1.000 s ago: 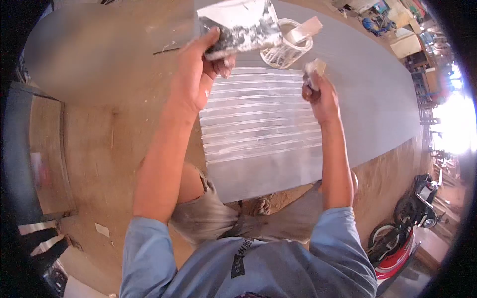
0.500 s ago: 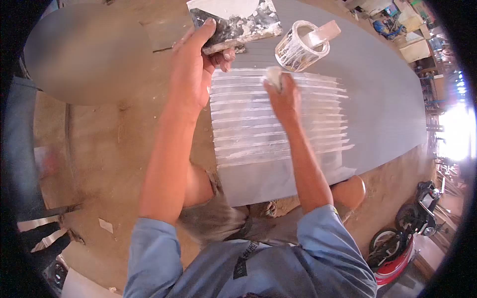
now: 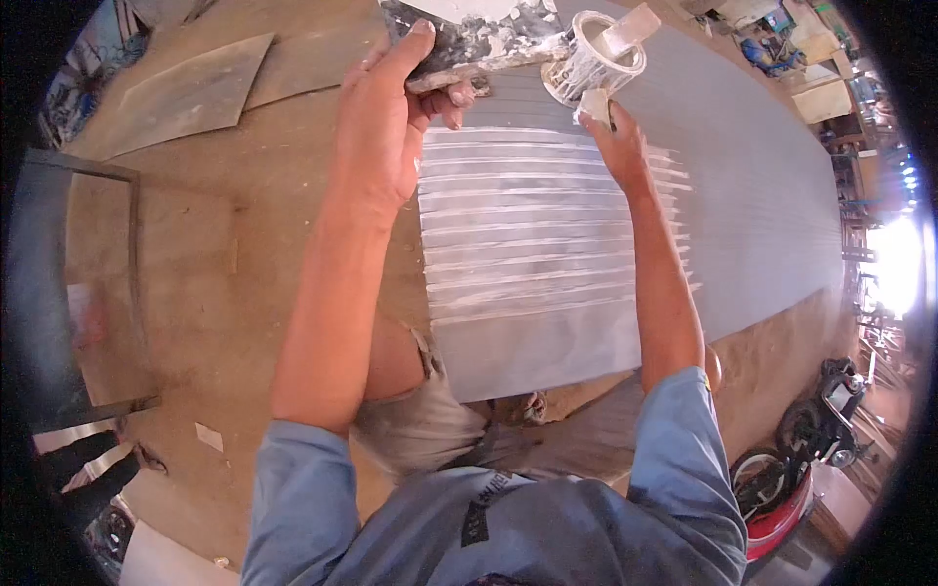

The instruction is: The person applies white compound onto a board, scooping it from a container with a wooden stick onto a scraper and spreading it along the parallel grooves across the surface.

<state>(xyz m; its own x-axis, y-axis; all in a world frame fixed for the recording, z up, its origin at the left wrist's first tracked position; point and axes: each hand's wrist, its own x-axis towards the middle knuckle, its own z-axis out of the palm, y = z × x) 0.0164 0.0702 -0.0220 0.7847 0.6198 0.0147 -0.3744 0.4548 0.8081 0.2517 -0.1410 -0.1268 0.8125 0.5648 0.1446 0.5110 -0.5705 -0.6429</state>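
My left hand (image 3: pixel 396 127) grips a dark, flat board (image 3: pixel 489 44) crusted with white paste, held up at the top of the view. Pinched in my right hand (image 3: pixel 623 148) is a small pale scraper (image 3: pixel 594 104), its blade by the base of a paste-streaked can (image 3: pixel 583 76). A wide, pale spatula (image 3: pixel 633 29) leans inside that can. Both hands are over a long grey panel (image 3: pixel 752 176), on which the can stands. White paste stripes (image 3: pixel 518 232) run side by side across the panel's near left part.
Thin sheets (image 3: pixel 195 98) lie on the brown floor at upper left. At lower right stands a red and black motorcycle (image 3: pixel 787 488). Shelves and clutter (image 3: pixel 782 44) line the upper right. A person's dark-clad legs (image 3: pixel 93 469) show at lower left.
My right hand has moved right and slightly up with the scraper, from over the stripes to beside the can. The board in my left hand has shifted slightly right. A large blurred patch at upper left is gone.
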